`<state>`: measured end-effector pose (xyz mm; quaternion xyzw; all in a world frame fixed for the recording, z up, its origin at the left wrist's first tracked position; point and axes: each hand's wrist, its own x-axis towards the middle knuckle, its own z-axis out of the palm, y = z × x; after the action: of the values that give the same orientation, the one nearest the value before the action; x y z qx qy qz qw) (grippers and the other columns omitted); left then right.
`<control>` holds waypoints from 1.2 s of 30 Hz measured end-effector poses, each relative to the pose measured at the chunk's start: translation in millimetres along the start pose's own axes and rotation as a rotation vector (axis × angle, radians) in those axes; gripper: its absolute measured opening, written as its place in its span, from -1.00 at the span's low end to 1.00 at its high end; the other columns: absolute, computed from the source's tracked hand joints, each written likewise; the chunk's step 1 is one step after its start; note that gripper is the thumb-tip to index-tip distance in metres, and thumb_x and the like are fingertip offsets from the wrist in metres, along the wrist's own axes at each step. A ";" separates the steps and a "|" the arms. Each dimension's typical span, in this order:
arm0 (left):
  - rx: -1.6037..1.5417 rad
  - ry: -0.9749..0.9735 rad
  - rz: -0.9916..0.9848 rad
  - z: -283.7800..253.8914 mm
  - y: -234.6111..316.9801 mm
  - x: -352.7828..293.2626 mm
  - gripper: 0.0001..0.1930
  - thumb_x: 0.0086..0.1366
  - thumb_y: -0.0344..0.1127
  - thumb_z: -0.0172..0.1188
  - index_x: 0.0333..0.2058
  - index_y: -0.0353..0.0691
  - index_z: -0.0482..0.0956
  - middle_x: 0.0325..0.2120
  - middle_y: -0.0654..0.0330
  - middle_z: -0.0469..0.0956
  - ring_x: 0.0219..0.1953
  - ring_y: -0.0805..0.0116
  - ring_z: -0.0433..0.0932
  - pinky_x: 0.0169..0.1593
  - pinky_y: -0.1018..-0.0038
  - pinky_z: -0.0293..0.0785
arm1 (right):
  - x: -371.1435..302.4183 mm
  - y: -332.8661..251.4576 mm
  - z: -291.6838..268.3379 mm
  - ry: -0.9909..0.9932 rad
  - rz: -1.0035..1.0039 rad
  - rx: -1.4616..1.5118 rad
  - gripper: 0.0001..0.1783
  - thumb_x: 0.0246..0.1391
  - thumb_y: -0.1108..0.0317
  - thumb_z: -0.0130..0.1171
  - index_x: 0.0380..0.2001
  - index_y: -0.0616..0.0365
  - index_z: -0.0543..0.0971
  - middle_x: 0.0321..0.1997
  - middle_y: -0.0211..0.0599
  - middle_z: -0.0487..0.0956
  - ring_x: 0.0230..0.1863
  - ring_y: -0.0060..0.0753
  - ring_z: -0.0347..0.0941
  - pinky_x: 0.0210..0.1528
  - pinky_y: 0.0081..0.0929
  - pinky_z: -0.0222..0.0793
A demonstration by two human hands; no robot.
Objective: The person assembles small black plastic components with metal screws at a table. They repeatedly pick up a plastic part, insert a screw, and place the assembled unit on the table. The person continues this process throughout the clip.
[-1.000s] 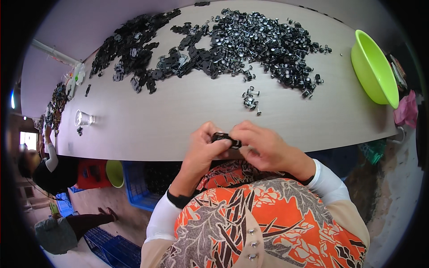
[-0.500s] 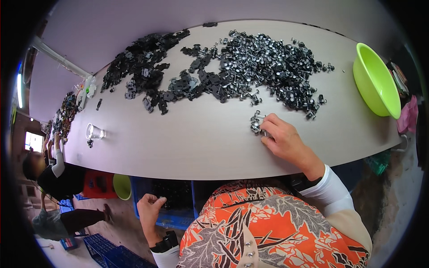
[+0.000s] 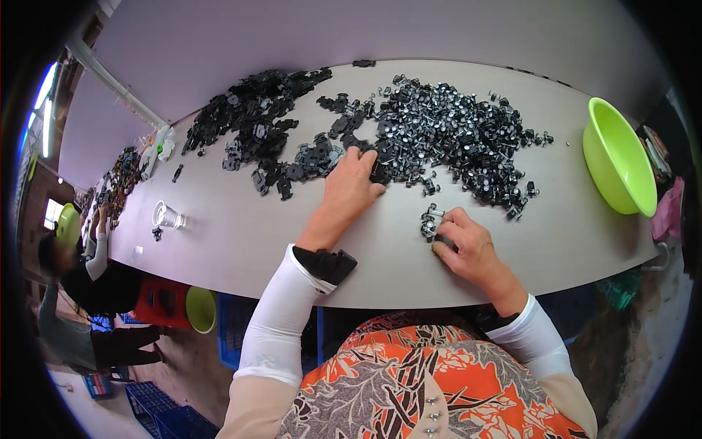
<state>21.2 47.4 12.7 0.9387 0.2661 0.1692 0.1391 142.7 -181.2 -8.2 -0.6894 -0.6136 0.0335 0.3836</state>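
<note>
My left hand reaches over the table to the near edge of the black parts. Its fingers and thumb are closed on a flat black plastic part, mostly hidden by the fingers. Left of it spreads a heap of flat black plastic chassis-like pieces. To its right lies a big pile of small black and silver wheel-and-axle pieces. My right hand rests on the table below that pile, fingers curled in a pinch beside a small cluster of wheel-and-axle pieces. What sits between its fingertips is partly hidden.
A lime-green basin stands at the table's right end. On the left are a clear plastic cup and a white bag. Blue crates sit below the front edge. Two people are at the far left.
My left hand has come up from beside the blue crate to the black parts on the table and closed there. My right hand stays by the small cluster.
</note>
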 end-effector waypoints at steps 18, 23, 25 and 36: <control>-0.568 0.161 -0.168 -28.9 4.1 -62.1 -0.86 0.01 -0.46 0.33 -0.48 -0.35 0.54 -0.40 0.11 0.50 -0.49 0.27 0.52 -0.39 0.40 0.43 | 2.7 -1.5 -2.5 -0.048 0.057 0.018 -0.78 -0.18 0.48 0.31 -0.38 0.19 0.53 -0.27 -0.25 0.45 -0.41 -0.13 0.48 -0.37 -0.30 0.41; -0.273 -0.088 -0.122 -77.8 -0.5 -91.3 -0.74 -0.01 -0.24 0.39 -0.53 -0.31 0.56 -0.59 0.09 0.52 -0.53 0.17 0.51 -0.41 0.34 0.41 | -0.1 3.0 -2.1 -0.045 0.073 0.040 -0.77 -0.19 0.49 0.31 -0.38 0.19 0.52 -0.28 -0.26 0.44 -0.42 -0.15 0.47 -0.39 -0.31 0.39; -0.075 -0.227 -0.009 -83.4 -2.5 -122.9 -0.74 -0.04 -0.27 0.40 -0.48 -0.32 0.55 -0.57 0.13 0.51 -0.56 0.22 0.47 -0.44 0.37 0.39 | 1.3 -1.0 -2.8 -0.050 0.085 0.054 -0.75 -0.20 0.50 0.32 -0.38 0.21 0.51 -0.28 -0.26 0.44 -0.43 -0.16 0.46 -0.39 -0.32 0.38; -0.553 -0.250 -0.264 -40.8 35.2 -93.8 -0.73 -0.03 -0.49 0.33 -0.33 -0.30 0.48 -0.48 0.26 0.52 -0.43 0.50 0.47 -0.36 0.54 0.40 | -1.7 -4.8 -10.7 0.016 0.080 0.267 -0.70 -0.18 0.59 0.30 -0.28 0.22 0.53 -0.21 -0.28 0.48 -0.56 -0.54 0.38 -0.55 -0.61 0.30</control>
<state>-54.1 -25.9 39.1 0.8363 0.3103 0.0990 0.4410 143.8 -188.2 1.4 -0.6563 -0.5727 0.1245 0.4752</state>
